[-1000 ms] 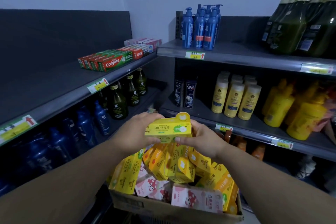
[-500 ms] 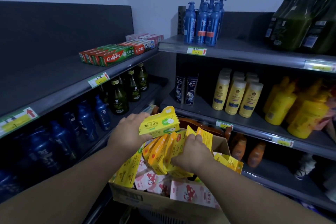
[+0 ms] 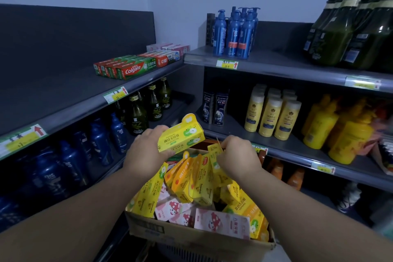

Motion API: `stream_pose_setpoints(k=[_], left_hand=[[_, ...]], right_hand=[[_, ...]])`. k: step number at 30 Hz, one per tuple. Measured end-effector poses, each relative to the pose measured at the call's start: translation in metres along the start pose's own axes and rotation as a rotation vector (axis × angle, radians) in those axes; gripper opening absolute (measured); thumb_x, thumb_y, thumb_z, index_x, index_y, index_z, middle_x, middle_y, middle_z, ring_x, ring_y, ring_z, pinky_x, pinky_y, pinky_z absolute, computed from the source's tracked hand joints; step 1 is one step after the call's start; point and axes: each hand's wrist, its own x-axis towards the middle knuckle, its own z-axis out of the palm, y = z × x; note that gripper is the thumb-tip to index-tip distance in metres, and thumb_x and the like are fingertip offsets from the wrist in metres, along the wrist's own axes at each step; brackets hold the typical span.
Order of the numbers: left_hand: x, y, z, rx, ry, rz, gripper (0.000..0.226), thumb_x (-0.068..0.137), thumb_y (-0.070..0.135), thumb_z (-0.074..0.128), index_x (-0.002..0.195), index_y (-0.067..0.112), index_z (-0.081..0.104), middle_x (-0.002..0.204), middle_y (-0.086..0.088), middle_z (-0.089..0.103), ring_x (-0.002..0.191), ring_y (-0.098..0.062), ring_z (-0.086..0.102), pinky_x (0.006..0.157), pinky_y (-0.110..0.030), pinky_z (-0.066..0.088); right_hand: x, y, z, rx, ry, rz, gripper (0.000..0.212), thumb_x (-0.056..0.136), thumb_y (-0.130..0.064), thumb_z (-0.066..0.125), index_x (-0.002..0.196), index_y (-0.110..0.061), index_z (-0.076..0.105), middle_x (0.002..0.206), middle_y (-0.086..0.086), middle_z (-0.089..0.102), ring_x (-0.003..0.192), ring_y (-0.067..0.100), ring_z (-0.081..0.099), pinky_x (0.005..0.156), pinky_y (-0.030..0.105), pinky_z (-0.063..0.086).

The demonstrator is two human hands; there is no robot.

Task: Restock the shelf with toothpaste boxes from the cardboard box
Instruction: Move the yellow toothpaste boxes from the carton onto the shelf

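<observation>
A cardboard box [image 3: 191,237] at the bottom centre is heaped with several yellow, orange and pink toothpaste boxes [image 3: 191,181]. My left hand [image 3: 146,153] grips one yellow toothpaste box [image 3: 180,134] just above the heap, tilted up to the right. My right hand [image 3: 238,155] reaches down into the heap and pinches the top of another yellow box [image 3: 215,151] that stands among the others. The upper left shelf [image 3: 63,95] carries a row of red and green Colgate boxes [image 3: 125,68] and pink boxes [image 3: 170,48] at its far end.
Dark blue bottles [image 3: 97,140] and green bottles [image 3: 138,112] fill the lower left shelf. The right shelves hold blue pump bottles [image 3: 234,34], large green bottles [image 3: 350,27], yellow bottles [image 3: 272,112] and two dark shampoo bottles [image 3: 214,108]. The upper left shelf is bare near me.
My right hand let go of the yellow box and dropped into the heap, where it took hold of another one. My left hand now carries the first box alone, slightly to the left.
</observation>
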Motion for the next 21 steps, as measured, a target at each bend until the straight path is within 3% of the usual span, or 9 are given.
stream_pose_setpoints(k=[1,2,4,9,14,18,21], left_hand=[[0.0,0.001,-0.001,-0.005,0.004,-0.003,0.057,0.082,0.036,0.072,0.131,0.036,0.043,0.116,0.007,0.053,0.103,-0.018,0.05,0.081,-0.038,0.047],[-0.001,0.001,-0.002,-0.01,0.007,-0.005,0.057,0.082,0.035,0.072,0.131,0.036,0.043,0.116,0.007,0.053,0.103,-0.019,0.051,0.081,-0.039,0.047],[-0.001,0.002,-0.006,-0.021,0.021,-0.007,0.056,0.082,0.034,0.072,0.131,0.036,0.044,0.115,0.006,0.054,0.103,-0.019,0.051,0.081,-0.039,0.047],[-0.003,-0.005,-0.02,-0.043,0.085,-0.054,0.057,0.081,0.034,0.073,0.13,0.035,0.044,0.104,0.009,0.049,0.1,-0.018,0.05,0.076,-0.035,0.043],[-0.013,-0.022,-0.028,-0.03,0.124,-0.105,0.054,0.08,0.034,0.074,0.127,0.034,0.047,0.103,0.005,0.052,0.099,-0.02,0.051,0.075,-0.036,0.045],[-0.025,-0.032,-0.026,0.015,0.115,-0.136,0.053,0.08,0.034,0.073,0.126,0.034,0.047,0.099,0.007,0.05,0.095,-0.02,0.05,0.073,-0.034,0.043],[-0.032,-0.036,-0.023,0.036,0.104,-0.171,0.054,0.078,0.034,0.074,0.124,0.035,0.047,0.099,0.008,0.05,0.094,-0.018,0.05,0.071,-0.033,0.041]], right_hand=[[-0.001,-0.001,-0.003,0.016,0.032,-0.012,0.012,0.083,-0.005,0.053,0.083,-0.016,0.058,0.079,0.002,0.057,0.069,0.021,0.055,0.051,0.026,0.042],[-0.001,-0.002,-0.004,0.032,0.058,-0.022,0.021,0.086,-0.006,0.053,0.1,-0.019,0.063,0.094,0.003,0.062,0.081,0.023,0.06,0.059,0.029,0.048],[-0.002,-0.002,-0.003,0.096,0.097,-0.052,0.033,0.091,-0.007,0.05,0.117,-0.025,0.06,0.113,0.0,0.063,0.092,0.022,0.062,0.068,0.032,0.052],[0.002,-0.003,0.007,0.41,0.109,-0.112,0.025,0.096,-0.009,0.047,0.095,-0.033,0.053,0.104,-0.007,0.063,0.08,0.016,0.059,0.061,0.026,0.043],[0.009,0.003,0.031,0.374,-0.065,-0.139,0.032,0.096,-0.009,0.047,0.082,-0.037,0.055,0.085,-0.01,0.063,0.071,0.011,0.058,0.053,0.024,0.043],[0.013,0.011,0.053,0.301,-0.146,-0.181,0.038,0.093,-0.003,0.049,0.083,-0.037,0.062,0.098,-0.009,0.06,0.085,0.015,0.06,0.066,0.029,0.052],[0.016,0.014,0.058,0.257,-0.181,-0.228,0.037,0.095,-0.002,0.046,0.088,-0.035,0.061,0.108,-0.006,0.053,0.098,0.018,0.056,0.077,0.031,0.049]])
